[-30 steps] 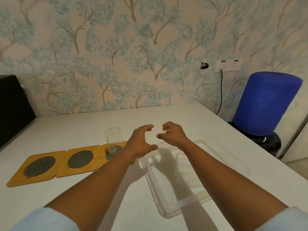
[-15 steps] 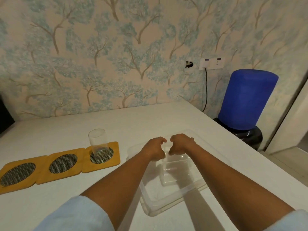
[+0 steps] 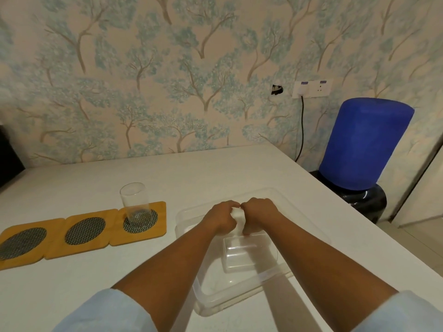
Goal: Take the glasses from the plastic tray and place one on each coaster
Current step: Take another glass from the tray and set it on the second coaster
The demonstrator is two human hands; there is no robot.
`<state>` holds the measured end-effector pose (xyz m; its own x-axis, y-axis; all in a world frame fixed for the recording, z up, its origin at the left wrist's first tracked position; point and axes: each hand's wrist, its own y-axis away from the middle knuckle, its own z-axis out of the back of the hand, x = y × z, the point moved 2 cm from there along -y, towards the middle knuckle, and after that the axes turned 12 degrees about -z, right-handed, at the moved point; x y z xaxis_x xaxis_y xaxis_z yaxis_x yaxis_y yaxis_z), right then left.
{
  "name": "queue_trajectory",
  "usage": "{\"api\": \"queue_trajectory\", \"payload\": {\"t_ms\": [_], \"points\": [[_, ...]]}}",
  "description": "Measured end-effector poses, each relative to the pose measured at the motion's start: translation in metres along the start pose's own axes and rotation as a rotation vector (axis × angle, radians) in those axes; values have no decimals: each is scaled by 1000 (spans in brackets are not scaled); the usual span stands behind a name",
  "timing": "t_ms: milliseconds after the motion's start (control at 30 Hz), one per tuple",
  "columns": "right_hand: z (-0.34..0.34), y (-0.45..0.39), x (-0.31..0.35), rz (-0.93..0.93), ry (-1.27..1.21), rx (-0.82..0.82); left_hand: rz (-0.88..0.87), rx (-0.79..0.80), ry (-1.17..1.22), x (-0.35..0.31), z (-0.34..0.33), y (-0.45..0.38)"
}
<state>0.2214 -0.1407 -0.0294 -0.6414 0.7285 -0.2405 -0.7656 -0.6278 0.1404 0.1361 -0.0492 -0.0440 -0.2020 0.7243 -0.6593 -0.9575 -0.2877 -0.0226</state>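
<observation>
Three wooden coasters with dark mesh rounds lie in a row at the left. An upright clear glass (image 3: 133, 203) stands on the right coaster (image 3: 158, 220). The middle coaster (image 3: 85, 230) and left coaster (image 3: 22, 241) are bare. A clear plastic tray (image 3: 227, 299) sits in front of me. Inside it, my left hand (image 3: 219, 218) and my right hand (image 3: 261, 215) are closed together around a second clear glass (image 3: 239, 220), of which only a sliver shows between them. A clear rectangular shape (image 3: 247, 254) lies on the tray floor; whether it is a glass I cannot tell.
The white table (image 3: 203, 173) runs back to a papered wall, with its right edge close to the tray. Beyond that edge stands a blue water jug (image 3: 364, 144) on a black base. A socket with a cable (image 3: 311, 88) is on the wall. A black chair (image 3: 9, 161) is at far left.
Both hands have dropped from above the table into the tray, come together and closed on a glass. The view has swung a little to the right.
</observation>
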Motion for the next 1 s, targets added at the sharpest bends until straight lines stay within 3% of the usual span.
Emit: {"api": "queue_trajectory", "payload": {"t_ms": [200, 333, 600, 1000], "points": [[8, -4, -4, -10, -156, -101, 28, -160, 214, -3, 11, 3], [32, -2, 0, -23, -402, -228, 60, -239, 257, -5, 33, 6], [76, 11, 47, -7, -898, -292, 128, -476, 668, 5, 89, 33], [126, 31, 165, 195, -1261, -216, 90, -765, 642, 62, 182, 108]]}}
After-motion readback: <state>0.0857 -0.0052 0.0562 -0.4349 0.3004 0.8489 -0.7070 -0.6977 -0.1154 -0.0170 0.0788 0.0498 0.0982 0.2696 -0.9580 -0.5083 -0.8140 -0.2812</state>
